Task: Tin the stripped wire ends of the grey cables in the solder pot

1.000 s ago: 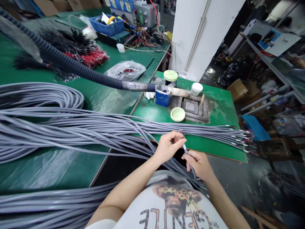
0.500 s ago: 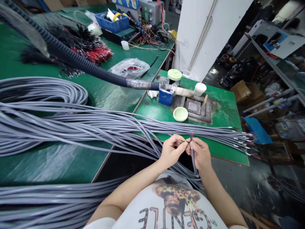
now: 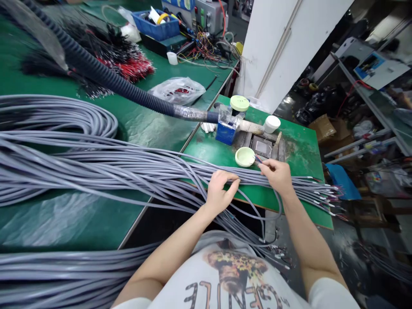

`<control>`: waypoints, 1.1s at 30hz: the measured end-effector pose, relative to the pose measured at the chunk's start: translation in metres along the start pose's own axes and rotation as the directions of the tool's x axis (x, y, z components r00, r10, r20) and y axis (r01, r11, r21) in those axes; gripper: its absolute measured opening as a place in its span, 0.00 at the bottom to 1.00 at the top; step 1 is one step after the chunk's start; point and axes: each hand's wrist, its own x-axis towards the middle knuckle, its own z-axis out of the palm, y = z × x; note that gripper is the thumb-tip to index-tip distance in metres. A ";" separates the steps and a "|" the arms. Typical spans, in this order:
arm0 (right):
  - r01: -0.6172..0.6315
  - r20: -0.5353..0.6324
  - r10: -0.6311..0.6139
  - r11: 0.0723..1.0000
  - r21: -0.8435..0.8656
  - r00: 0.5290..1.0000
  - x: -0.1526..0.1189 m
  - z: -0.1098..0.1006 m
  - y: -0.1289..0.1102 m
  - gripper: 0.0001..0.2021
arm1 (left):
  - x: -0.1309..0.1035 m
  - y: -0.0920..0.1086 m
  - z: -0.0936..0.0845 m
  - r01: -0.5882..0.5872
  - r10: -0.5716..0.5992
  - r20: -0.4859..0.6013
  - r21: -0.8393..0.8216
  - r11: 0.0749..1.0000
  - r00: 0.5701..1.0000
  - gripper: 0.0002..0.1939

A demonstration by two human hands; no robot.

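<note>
The likeliest trouble is at the pale green dish (image 3: 245, 157): the coloured wires (image 3: 258, 159) at the stripped end of the gray cable (image 3: 280, 205) point over its right rim, and a splayed strand could catch there and drag or tip it. I can't tell whether the tips touch what the dish holds. The slack cable loops toward six o'clock below the right hand (image 3: 277, 177) — if it snagged on the cable bundle (image 3: 154, 171), it could jerk the end sideways. The square metal plate (image 3: 263, 146), at eleven o'clock from that hand, may be hot; a careless drift could bring the knuckles near it.

The right hand holds the cable end in a narrow pinch. The left hand (image 3: 222, 189), at about half past eight from it, is curled over the bundle, thumb and forefinger close together; whether anything is between them I can't tell.

Half a second ago both hands met at the upright wire end — now they are apart, and the right has carried the end out to the dish.
</note>
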 end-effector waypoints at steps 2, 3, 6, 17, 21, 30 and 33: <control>0.012 0.051 -0.009 0.997 -0.072 0.999 0.022 0.001 0.004 0.10 | 0.002 -0.010 -0.002 -0.100 0.096 0.032 0.181 0.978 0.995 0.04; 0.015 0.079 -0.006 0.993 -0.116 0.997 0.033 0.003 0.005 0.10 | 0.003 -0.014 -0.002 -0.124 0.113 0.059 0.240 0.963 0.992 0.05; 0.022 0.166 0.024 0.963 -0.268 0.986 0.058 0.011 0.008 0.10 | 0.001 -0.020 0.002 -0.175 0.133 0.147 0.327 0.929 0.980 0.06; 0.093 0.313 0.122 0.800 -0.592 0.942 0.090 0.037 0.009 0.11 | -0.001 -0.025 0.003 -0.216 0.156 0.192 0.349 0.912 0.969 0.06; 0.093 0.324 0.140 0.788 -0.608 0.936 0.090 0.038 0.006 0.11 | 0.000 -0.025 0.004 -0.207 0.151 0.185 0.339 0.918 0.971 0.06; -0.064 0.094 0.116 0.899 -0.434 0.989 0.096 -0.024 0.038 0.13 | 0.001 -0.026 0.002 -0.210 0.145 0.204 0.348 0.913 0.968 0.07; -0.146 0.022 0.179 0.862 -0.486 0.984 0.106 -0.031 0.064 0.13 | 0.001 -0.026 0.003 -0.216 0.152 0.198 0.357 0.909 0.968 0.07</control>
